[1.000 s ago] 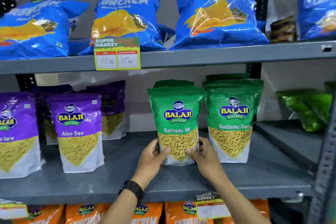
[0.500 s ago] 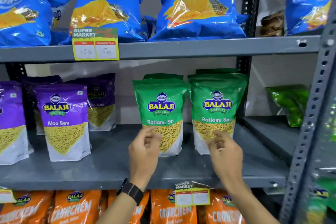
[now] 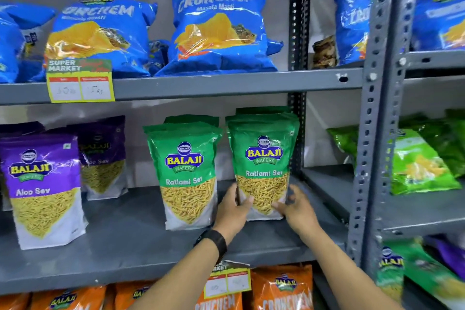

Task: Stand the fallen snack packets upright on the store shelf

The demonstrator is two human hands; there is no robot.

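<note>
A yellow price tag hangs on the upper ledge's front edge at ten o'clock. A second tag, blurred, is clipped to a lower ledge's edge at six o'clock. A grey perforated upright runs top to bottom at three o'clock. A black wristwatch sits just below centre.

Upright packets on grey shelf

On the middle shelf, two Ratlami Sev packets stand side by side: the left packet stands free, the right packet sits between the left hand and right hand. More packets stand behind each. Aloo Sev packets stand further left. Crunchem bags lie on the shelf above.
</note>
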